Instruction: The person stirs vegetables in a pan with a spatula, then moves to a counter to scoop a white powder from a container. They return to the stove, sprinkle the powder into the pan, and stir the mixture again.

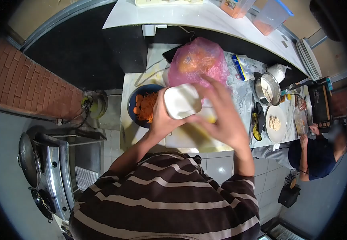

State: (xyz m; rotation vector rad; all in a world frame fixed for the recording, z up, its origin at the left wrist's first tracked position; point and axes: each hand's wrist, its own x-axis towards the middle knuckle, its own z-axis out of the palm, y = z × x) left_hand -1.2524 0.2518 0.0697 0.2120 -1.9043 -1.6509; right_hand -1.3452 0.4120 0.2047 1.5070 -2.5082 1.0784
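My left hand (162,118) is wrapped round the left side of a small white square container (182,101), tilted so that its pale inside faces up. To the right of the container, my right hand (221,112) has its fingers spread and is slightly blurred by motion; its fingertips are close to the rim. A blue bowl (131,105) with orange shreds and pieces (145,106) sits behind my left hand. Beyond my hands rests a pink plastic bag (199,60) with orange things inside. Beneath them lies a pale cutting board (189,139) with yellow stains.
To the right are a yellow-and-black tool (257,122), a white plate of food (276,134) and a metal pot (267,89). Another person (315,156) works at the far right. A raised white shelf (173,14) runs along the back.
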